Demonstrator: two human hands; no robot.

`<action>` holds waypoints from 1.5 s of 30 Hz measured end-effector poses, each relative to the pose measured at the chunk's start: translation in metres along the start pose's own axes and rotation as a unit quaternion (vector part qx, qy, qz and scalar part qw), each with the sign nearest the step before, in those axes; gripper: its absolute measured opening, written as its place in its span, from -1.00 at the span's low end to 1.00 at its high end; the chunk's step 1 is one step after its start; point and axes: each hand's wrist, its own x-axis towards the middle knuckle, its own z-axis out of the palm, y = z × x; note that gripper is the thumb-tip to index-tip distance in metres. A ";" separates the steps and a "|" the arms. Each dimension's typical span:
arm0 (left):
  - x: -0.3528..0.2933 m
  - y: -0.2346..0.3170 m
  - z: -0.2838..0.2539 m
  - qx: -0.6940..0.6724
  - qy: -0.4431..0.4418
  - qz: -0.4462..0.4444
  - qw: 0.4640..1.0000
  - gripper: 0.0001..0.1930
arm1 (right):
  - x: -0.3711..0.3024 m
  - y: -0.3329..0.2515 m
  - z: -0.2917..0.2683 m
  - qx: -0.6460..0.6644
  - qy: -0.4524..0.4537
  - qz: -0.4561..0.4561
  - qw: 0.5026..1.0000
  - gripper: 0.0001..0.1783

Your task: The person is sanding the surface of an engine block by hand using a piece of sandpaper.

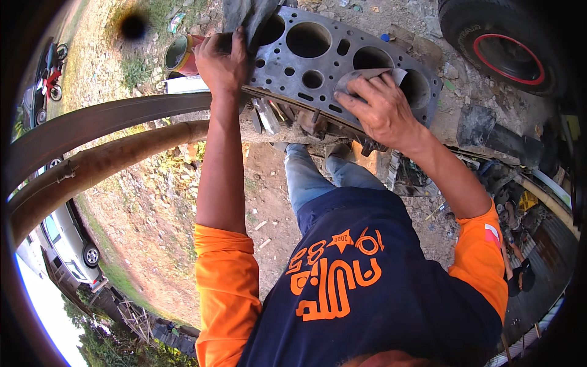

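Observation:
An engine block (330, 73) lies in front of me with its flat grey deck up, showing large round cylinder bores and several smaller holes. My right hand (382, 110) presses a grey sheet of sandpaper (398, 76) onto the deck between two bores at the right; its fingers are bent over the sheet. At the block's left end, my left hand (221, 66) is closed on a dark grey cloth (252, 21), thumb pointing away from me. Part of that cloth covers the edge of the leftmost bore. The palm hides some of what the left fingers touch.
A red can (186, 56) stands just left of my left hand. A large tyre (501, 46) with a red-ringed rim is at the far right. A curved metal beam (110, 116) and a brown pole (104, 156) run leftward. Metal parts crowd the right, where another person (520, 278) shows.

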 end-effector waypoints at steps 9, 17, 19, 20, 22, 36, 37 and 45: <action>0.001 0.002 -0.002 0.021 -0.020 -0.019 0.999 -0.58 | -0.002 0.004 0.001 -0.004 -0.016 -0.013 1.000 -0.70; 0.001 0.000 0.001 -0.011 -0.021 -0.025 0.999 -0.58 | -0.003 0.004 0.002 -0.002 -0.009 -0.018 1.000 -0.71; -0.001 0.001 0.000 -0.019 -0.012 -0.028 0.999 -0.61 | -0.001 0.001 0.004 -0.001 -0.001 -0.017 1.000 -0.71; 0.001 0.000 0.000 -0.012 -0.002 -0.022 1.000 -0.62 | 0.000 -0.002 0.003 0.004 0.001 -0.035 0.999 -0.70; 0.001 0.002 0.000 -0.015 -0.019 -0.040 0.999 -0.62 | 0.003 0.011 0.002 -0.021 -0.008 0.017 1.000 -0.70; 0.001 0.000 0.001 0.020 -0.009 -0.005 1.000 -0.56 | 0.003 0.012 0.000 -0.030 0.004 0.036 0.999 -0.73; 0.003 -0.001 0.000 0.023 -0.004 0.002 1.000 -0.56 | 0.003 0.008 0.000 -0.014 0.005 0.012 1.000 -0.73; 0.001 0.000 0.001 0.010 -0.002 -0.002 1.000 -0.57 | -0.002 0.004 -0.002 0.014 -0.012 0.006 1.000 -0.72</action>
